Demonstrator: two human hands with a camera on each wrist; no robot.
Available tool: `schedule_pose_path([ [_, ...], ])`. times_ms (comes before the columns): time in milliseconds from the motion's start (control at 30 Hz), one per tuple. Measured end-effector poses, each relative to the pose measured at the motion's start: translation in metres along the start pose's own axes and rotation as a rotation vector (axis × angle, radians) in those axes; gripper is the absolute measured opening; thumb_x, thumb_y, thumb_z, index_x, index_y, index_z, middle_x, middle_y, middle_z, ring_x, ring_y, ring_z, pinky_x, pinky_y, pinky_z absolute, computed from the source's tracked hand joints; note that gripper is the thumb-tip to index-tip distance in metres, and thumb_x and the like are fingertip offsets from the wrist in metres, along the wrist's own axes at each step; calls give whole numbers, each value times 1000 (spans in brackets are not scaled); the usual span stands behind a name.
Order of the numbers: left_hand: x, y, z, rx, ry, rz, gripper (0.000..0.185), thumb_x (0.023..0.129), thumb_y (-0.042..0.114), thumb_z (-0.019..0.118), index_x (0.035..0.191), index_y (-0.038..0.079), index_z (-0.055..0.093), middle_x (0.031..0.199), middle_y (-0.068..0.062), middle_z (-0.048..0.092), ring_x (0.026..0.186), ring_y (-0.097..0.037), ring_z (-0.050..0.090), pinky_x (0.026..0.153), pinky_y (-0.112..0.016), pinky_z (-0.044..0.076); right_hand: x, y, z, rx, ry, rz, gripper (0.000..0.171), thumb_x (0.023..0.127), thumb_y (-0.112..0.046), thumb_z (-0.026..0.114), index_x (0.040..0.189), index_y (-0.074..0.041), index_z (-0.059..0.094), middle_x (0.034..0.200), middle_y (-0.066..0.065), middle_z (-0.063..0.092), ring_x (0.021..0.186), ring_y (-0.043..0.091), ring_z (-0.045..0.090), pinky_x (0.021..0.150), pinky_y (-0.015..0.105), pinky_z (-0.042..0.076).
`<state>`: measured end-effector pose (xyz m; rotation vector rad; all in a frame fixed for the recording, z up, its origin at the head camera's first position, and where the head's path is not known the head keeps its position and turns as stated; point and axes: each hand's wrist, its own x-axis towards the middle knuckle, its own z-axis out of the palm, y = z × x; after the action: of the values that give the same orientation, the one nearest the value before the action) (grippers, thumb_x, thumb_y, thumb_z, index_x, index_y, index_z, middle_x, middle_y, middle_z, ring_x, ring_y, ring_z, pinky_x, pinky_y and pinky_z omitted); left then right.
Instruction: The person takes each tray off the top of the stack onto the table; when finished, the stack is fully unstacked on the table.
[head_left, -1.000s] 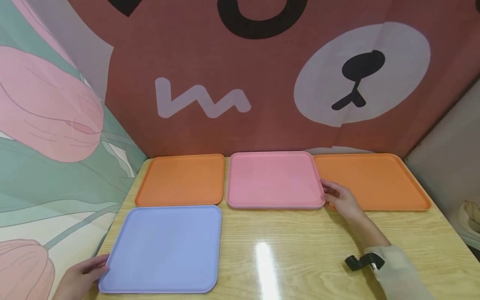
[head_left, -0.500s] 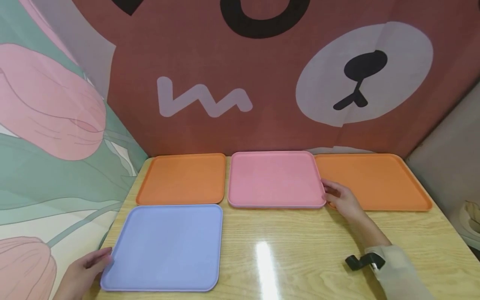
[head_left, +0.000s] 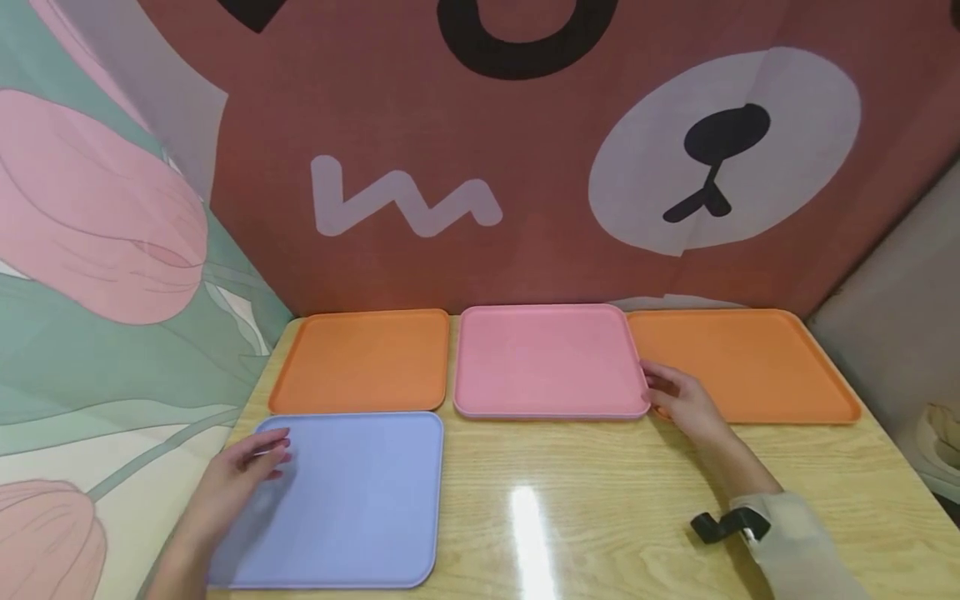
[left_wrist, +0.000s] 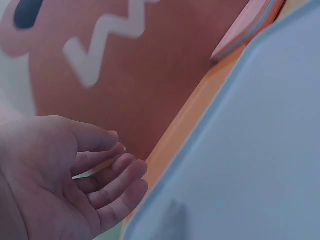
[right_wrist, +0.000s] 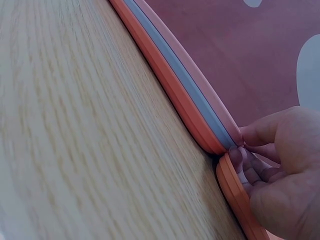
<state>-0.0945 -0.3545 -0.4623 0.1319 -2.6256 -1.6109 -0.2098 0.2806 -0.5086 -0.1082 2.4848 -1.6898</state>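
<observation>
A blue tray lies at the table's front left. My left hand hovers over its left side, casting a shadow; the left wrist view shows its fingers loosely bent around nothing. At the back middle sits a pink tray. In the right wrist view it tops a stack, with a thin blue tray beneath it and an orange tray at the bottom. My right hand pinches the pink tray's near right corner, some fingers against the blue edge below.
One orange tray lies behind the blue one at back left. Another orange tray lies at back right, under my right hand. A printed cloth wall rises along the table's back edge. The wooden table shows at front right.
My left hand has left the blue tray's left edge and moved up and rightward over the tray. My right hand and all trays look unmoved.
</observation>
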Motion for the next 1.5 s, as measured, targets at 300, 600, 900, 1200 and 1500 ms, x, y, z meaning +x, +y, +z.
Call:
schedule_pose_path([
  [300, 49, 38, 66, -38, -228, 22, 46, 101, 15, 65, 140, -7, 55, 133, -27, 61, 109, -29, 69, 88, -34, 59, -1, 1, 0, -7, 7, 4, 55, 103, -9, 59, 153, 4, 39, 143, 30, 50, 109, -2, 52, 83, 14, 51],
  [600, 89, 56, 121, -69, -270, 24, 47, 102, 15, 64, 143, -5, 53, 138, -26, 58, 117, -39, 64, 95, -41, 55, -3, 4, 0, 8, 3, -20, 55, 103, -7, 59, 152, 6, 39, 142, 31, 51, 110, 0, 53, 84, 14, 51],
  [900, 115, 58, 161, -196, -304, 37, 49, 102, 14, 62, 143, -9, 50, 137, -28, 57, 117, -37, 64, 96, -41, 55, -2, 7, 2, 7, 12, -44, 54, 102, -6, 60, 151, 8, 41, 140, 33, 51, 106, -6, 53, 84, 14, 51],
  [1200, 129, 58, 189, -133, -260, 97, 45, 99, 1, 61, 141, -13, 51, 135, -29, 59, 127, -40, 56, 107, -48, 46, -1, 3, 3, 10, 21, -40, 54, 102, -5, 60, 151, 7, 41, 139, 33, 52, 105, -7, 54, 81, 14, 51],
  [1500, 138, 59, 201, -115, -228, 49, 48, 96, -7, 59, 142, -14, 47, 138, -33, 55, 132, -44, 51, 111, -50, 42, 0, 3, 2, -1, 29, -42, 54, 102, -6, 60, 151, 7, 41, 138, 32, 53, 107, -1, 56, 79, 14, 51],
])
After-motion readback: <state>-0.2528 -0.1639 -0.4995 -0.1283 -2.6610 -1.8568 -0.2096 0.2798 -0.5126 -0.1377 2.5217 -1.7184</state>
